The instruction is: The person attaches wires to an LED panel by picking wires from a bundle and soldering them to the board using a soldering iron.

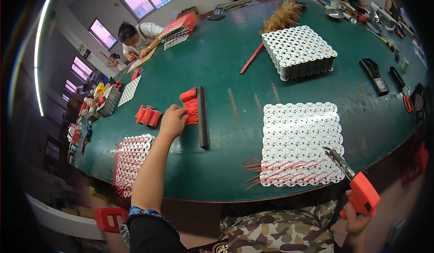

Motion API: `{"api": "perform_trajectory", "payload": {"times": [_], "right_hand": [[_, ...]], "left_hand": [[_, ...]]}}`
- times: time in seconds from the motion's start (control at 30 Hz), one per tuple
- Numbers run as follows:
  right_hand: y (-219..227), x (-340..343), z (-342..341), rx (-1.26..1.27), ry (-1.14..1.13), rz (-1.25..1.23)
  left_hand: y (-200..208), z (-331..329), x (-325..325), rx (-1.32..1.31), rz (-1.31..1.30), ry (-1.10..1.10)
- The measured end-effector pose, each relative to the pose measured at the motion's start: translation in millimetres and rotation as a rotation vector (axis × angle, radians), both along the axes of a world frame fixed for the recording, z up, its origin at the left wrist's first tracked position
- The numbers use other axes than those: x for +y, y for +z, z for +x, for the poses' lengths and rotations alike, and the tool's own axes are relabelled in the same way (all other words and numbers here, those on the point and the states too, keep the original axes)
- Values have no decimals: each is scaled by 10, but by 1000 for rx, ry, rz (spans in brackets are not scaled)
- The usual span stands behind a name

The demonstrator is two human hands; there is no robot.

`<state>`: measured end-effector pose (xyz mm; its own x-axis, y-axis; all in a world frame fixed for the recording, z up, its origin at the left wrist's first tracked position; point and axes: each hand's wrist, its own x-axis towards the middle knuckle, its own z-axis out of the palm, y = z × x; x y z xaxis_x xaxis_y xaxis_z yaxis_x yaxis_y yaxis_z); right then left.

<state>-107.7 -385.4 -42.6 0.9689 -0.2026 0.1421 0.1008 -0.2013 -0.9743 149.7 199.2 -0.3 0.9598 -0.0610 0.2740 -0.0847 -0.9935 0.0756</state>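
Note:
My right hand (357, 220) grips the red handle of a soldering gun (365, 192). Its metal tip reaches over the right side of a white sheet of joined round circuit boards (300, 137). Thin red wires (289, 168) lie slantwise across the lower rows of that sheet, some sticking out past its left edge. My left hand (172, 122) is stretched forward, fingers pinched at the edge of a loose pile of short red wires (192, 110). Beside the pile lies a long dark bar (203, 122), and a red wire bundle (188, 94) rests at its top end.
Left of my forearm are tied red bundles (148, 116) and a wired white sheet (132, 160). A thick stack of white sheets (300, 49) stands farther back, near a red stick (252, 58) and a feather duster (282, 17). A black stapler-like tool (374, 75) lies right. A co-worker (140, 38) works across the table.

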Motion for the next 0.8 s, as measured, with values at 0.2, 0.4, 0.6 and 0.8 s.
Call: {"api": "perform_trajectory", "payload": {"times": [0.2,0.4,0.6,0.8], "right_hand": [[22,59,-10,11,12,44],[-5,25,-38,5,9,40],[-47,-27,-83,8,13,64],[-86,-46,-81,-72,-10,19]], "left_hand": [[-130,23,-29,-209,302,-158],[-90,-21,-110,-304,555,-242],[-1,-37,-197,-187,657,-255],[-40,-10,-144,-75,393,-92]]}}
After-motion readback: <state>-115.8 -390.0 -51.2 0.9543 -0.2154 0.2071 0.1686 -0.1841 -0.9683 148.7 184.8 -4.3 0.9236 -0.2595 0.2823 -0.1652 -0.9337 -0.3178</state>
